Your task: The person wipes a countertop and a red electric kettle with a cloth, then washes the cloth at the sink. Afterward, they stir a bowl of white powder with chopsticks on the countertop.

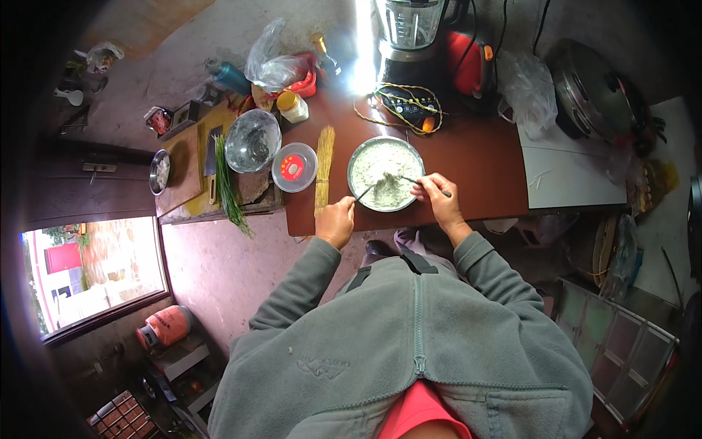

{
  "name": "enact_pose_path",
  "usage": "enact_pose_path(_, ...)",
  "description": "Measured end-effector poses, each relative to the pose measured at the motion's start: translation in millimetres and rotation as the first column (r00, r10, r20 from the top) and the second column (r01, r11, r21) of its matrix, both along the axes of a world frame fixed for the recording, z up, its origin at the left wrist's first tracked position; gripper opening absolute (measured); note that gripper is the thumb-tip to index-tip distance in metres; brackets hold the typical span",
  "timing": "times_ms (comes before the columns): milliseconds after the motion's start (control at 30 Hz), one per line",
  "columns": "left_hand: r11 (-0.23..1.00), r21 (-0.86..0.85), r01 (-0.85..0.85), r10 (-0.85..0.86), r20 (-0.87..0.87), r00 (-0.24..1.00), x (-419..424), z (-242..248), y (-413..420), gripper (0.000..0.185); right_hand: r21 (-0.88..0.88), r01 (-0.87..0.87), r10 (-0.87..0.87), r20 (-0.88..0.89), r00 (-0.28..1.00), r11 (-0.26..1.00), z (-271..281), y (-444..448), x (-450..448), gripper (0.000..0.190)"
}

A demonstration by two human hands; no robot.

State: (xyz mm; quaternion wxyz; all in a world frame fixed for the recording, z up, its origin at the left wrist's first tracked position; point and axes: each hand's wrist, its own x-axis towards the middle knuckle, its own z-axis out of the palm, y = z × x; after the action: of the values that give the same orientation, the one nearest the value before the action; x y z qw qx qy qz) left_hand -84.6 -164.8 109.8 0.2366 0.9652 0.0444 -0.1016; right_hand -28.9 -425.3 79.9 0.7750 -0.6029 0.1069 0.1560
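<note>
A round metal bowl (386, 209) on the brown tabletop holds a pale, crumbly, flour-like mixture (378, 159) with a darker, greenish patch near its middle. My left hand (335, 219) is closed on a thin dark stick (364, 193) at the bowl's lower left rim, its tip over the mixture. At the right rim, my right hand (437, 198) grips another dark stick-like utensil (411, 180), whose far end reaches into the darker patch. What kind of utensils they are is not clear. Left of the bowl lies a straw whisk broom (324, 159), beside a round clear plastic lid (295, 167).
Further left are an empty glass-like bowl (253, 141), green chives (227, 189), a cleaver (211, 159) and a cutting board (184, 164). A yellow-lidded jar (293, 107), a blender (412, 33) and a corded control panel (411, 107) stand behind. A large lidded pot (595, 93) is at right.
</note>
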Motion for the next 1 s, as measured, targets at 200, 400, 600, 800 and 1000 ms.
enact_pose_path(200,0.981,0.155,0.119,-0.126,0.038,0.991,56,-1,6,0.021,-0.055,-0.007,0.009,0.033,0.999,0.998,-10,1,67,0.017)
enact_pose_path(400,0.961,0.241,0.139,-0.145,0.004,0.989,45,-17,35,0.018,-0.121,-0.014,0.009,-0.041,0.999,0.993,-29,-44,68,0.016)
enact_pose_path(600,0.999,-0.05,0.012,-0.012,0.003,1.0,4,-20,13,0.023,0.133,0.036,-0.003,-0.237,0.972,0.99,-24,-29,10,0.018)
enact_pose_path(800,0.992,0.122,0.012,-0.008,-0.028,1.0,28,-9,24,0.022,-0.049,0.082,-0.084,-0.044,0.995,0.995,-24,-27,28,0.017)
enact_pose_path(1000,1.0,-0.006,-0.012,0.012,-0.087,0.996,-3,-19,19,0.023,-0.007,0.001,-0.003,-0.161,0.987,1.0,-14,-20,4,0.016)
